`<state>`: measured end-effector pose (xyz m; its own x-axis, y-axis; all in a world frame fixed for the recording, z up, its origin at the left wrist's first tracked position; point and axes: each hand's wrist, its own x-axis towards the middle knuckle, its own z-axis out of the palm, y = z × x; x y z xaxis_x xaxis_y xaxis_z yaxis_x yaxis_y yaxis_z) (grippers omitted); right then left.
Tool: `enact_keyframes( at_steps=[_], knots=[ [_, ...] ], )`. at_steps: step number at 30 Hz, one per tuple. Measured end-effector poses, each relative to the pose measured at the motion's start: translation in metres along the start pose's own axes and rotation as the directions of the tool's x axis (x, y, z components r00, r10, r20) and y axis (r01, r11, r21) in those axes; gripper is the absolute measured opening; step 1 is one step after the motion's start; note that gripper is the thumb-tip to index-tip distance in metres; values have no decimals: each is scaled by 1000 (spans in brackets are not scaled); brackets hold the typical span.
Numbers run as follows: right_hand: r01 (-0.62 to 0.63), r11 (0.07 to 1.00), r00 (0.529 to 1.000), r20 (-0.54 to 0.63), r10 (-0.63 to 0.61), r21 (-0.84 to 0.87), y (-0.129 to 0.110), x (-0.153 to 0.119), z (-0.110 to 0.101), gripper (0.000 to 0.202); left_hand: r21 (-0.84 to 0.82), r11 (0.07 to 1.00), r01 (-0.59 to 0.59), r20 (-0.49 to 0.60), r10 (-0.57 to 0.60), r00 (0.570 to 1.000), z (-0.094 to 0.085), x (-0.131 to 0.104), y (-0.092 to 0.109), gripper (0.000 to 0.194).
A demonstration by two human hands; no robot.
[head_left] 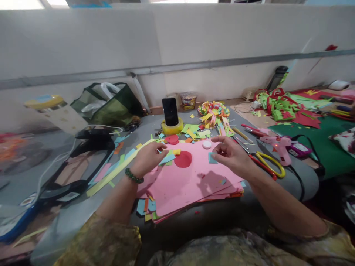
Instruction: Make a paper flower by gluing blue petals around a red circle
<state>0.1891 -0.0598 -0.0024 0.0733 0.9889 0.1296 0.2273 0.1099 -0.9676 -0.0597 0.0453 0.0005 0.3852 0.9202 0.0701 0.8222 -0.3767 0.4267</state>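
Note:
My left hand (pixel 149 157), with a green bead bracelet (pixel 134 176) at its wrist, is over the left part of a pink paper stack (pixel 180 192). Its fingers are curled together, and what they pinch is hidden. Small light-blue (pixel 168 159) and yellow (pixel 176 152) paper pieces lie by its fingertips, beside a red paper circle (pixel 183 159). Between thumb and fingers of my right hand (pixel 230 153) is a small blue paper piece (pixel 212 158), held above the pink sheet. A round white lid-like thing (pixel 206 144) sits just left of that hand.
To the right are yellow-and-red-handled scissors (pixel 270 164) and a pink glue gun (pixel 279 146). Behind the stack, a phone (pixel 170 112) stands in a yellow tape roll (pixel 172 127), near a colourful paper ornament (pixel 213 111). A green bag (pixel 111 105) is at the back left.

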Motion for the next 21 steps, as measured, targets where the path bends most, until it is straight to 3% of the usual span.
enact_keyframes(
  at_steps=[2,4,7,10,13,17,21],
  knots=[
    [-14,991,998,57,21,-131,1,12,0,37,222,970,100,38,-111,993,-9,6,-11,38],
    [-68,963,990,104,98,-262,7,24,5,36,317,938,140,74,-171,982,-13,8,-16,42],
    [-90,874,984,90,150,-477,19,38,15,38,330,933,145,120,-194,974,-13,8,-20,40],
    [-45,753,997,11,70,-656,28,43,17,36,305,936,176,74,-207,975,-12,10,-23,35],
    [26,721,999,-5,-41,-693,32,44,12,31,307,928,210,-13,-216,976,-8,17,-27,39],
    [228,743,973,122,-195,-629,21,51,4,5,328,924,195,-3,-206,979,1,25,-30,42],
    [311,678,942,308,-129,-666,-14,78,13,15,344,924,165,45,-192,980,8,26,-27,46]
  ],
)
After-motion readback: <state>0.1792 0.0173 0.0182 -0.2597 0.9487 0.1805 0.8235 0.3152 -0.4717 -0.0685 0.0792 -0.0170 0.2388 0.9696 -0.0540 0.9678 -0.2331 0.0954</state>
